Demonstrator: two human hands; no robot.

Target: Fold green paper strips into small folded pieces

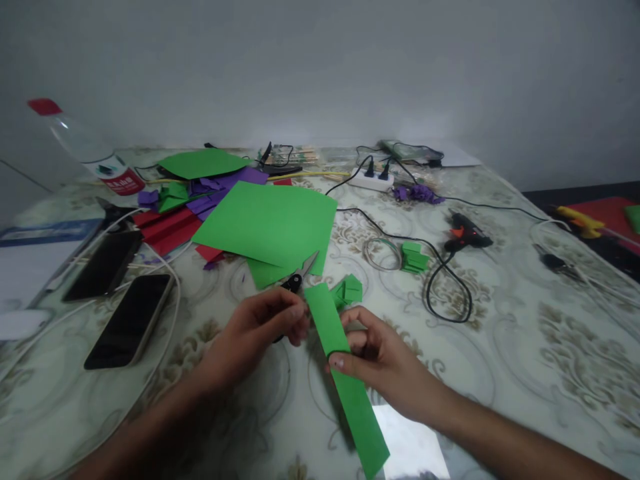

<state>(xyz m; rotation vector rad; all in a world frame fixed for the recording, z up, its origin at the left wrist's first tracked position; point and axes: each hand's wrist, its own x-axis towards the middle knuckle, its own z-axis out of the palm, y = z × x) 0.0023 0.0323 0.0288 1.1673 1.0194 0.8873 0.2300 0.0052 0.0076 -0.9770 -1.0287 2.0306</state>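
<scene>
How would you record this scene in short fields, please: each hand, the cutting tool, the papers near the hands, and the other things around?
Left hand: fingers curled, next to the black-handled scissors; whether it touches them is unclear
Right hand: holds a green paper strip between thumb and fingers
Cutting tool: the scissors, pointing away from the person
Papers near: large green sheet; small folded green piece
Left side: phone, red-capped bottle
Right side: glue gun
Back: white power strip, two plugs in it
</scene>
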